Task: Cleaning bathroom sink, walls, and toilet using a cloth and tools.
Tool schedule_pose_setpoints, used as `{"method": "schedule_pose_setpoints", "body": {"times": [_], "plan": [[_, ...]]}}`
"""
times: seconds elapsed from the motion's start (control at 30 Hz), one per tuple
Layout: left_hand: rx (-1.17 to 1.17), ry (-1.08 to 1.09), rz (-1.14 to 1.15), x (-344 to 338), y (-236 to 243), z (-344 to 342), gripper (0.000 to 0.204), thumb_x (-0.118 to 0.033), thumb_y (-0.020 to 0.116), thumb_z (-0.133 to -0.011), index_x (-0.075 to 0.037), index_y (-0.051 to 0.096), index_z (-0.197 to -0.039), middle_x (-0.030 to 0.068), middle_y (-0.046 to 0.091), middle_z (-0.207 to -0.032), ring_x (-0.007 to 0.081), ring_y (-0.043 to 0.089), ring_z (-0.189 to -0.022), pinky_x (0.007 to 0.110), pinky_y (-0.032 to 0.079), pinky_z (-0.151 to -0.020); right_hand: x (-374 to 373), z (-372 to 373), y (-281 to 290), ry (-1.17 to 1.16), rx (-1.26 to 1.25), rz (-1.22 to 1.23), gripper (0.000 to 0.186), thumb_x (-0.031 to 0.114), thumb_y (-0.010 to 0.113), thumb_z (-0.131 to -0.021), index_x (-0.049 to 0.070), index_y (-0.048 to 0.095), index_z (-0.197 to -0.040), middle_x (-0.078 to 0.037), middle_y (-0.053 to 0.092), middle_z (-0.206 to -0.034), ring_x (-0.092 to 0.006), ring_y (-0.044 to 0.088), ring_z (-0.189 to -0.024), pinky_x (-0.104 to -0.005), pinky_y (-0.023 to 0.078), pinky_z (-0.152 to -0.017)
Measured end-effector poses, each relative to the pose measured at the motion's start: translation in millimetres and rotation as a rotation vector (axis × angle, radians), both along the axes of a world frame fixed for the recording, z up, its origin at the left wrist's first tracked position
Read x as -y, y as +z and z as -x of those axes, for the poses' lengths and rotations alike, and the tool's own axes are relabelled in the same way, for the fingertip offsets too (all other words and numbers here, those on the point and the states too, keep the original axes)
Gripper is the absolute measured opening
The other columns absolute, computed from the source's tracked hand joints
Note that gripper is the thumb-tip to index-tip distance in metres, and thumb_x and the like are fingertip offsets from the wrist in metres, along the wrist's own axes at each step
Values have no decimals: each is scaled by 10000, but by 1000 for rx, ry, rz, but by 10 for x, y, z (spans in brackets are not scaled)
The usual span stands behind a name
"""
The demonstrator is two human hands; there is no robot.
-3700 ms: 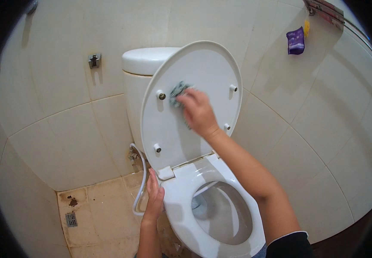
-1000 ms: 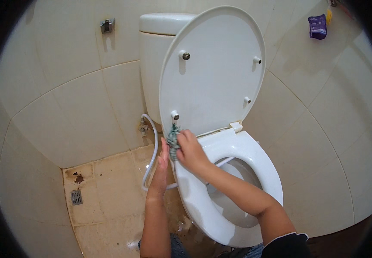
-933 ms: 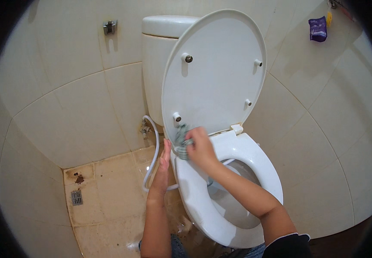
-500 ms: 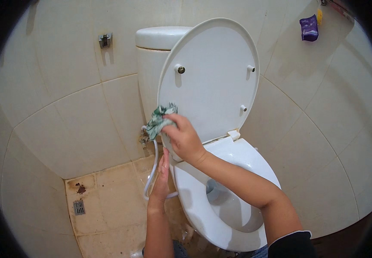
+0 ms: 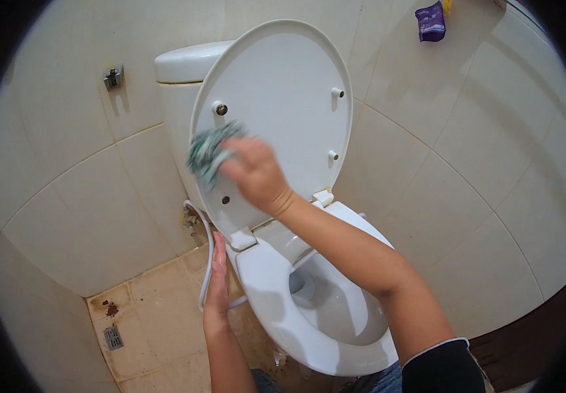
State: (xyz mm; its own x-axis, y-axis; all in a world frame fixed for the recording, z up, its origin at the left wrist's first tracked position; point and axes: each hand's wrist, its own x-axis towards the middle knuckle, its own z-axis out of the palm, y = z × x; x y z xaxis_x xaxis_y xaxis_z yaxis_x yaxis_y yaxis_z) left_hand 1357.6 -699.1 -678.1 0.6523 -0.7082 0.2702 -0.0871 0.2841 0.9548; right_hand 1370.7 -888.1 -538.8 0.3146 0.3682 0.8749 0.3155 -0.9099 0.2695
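Note:
My right hand (image 5: 253, 171) grips a crumpled green and white cloth (image 5: 208, 154) against the left side of the raised toilet lid (image 5: 283, 85). Both the hand and the cloth are smeared by motion. One of the lid's dark-centred bumpers shows just above the cloth, another just below it. Lower down, my left hand (image 5: 218, 275) is held upright with its fingers straight, beside the left lid hinge and the rim. It holds nothing that I can see. The white toilet seat (image 5: 266, 308) lies down on the bowl under my right forearm.
Behind the lid stands the cistern (image 5: 185, 65). A white hose (image 5: 206, 262) loops past my left hand from a wall valve (image 5: 191, 219). A drain grate (image 5: 113, 337) is set in the stained tile floor (image 5: 165, 314). A purple packet (image 5: 431, 23) hangs at upper right.
My right hand and the cloth have moved up along the lid's left side, uncovering the lower left bumper. My left hand stays low by the hinge. The whole view has shifted.

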Motion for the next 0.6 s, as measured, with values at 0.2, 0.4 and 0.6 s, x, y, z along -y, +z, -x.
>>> {"method": "schedule_pose_setpoints", "body": {"times": [0.2,0.4,0.6], "plan": [[29,39,-73,10,-18,17,920,-768,102,-781,-127,63,-1440,107,20,-1501,240,-32,-1384,417,-72,-1088,717,-34,836,-367,235,-267,452,-49,520,-687,122,562,-1103,-135,395,-1327,-395,365,-1188,-454,332,-986],[45,32,-77,19,-39,-12,987,-809,85,-738,-115,33,-1439,111,13,-1501,255,-44,-1383,448,-89,-1075,1434,401,561,-593,128,-551,406,-75,505,-690,127,621,-1022,-122,463,-1278,-347,427,-1154,-386,383,-955],[48,25,-24,23,-34,-14,982,-776,131,-774,-42,64,-1423,126,9,-1496,243,-16,-1383,394,-55,-1094,1594,606,123,-656,210,-551,411,-72,481,-672,90,619,-1023,-162,503,-1167,-340,514,-1017,-397,432,-863]]}}
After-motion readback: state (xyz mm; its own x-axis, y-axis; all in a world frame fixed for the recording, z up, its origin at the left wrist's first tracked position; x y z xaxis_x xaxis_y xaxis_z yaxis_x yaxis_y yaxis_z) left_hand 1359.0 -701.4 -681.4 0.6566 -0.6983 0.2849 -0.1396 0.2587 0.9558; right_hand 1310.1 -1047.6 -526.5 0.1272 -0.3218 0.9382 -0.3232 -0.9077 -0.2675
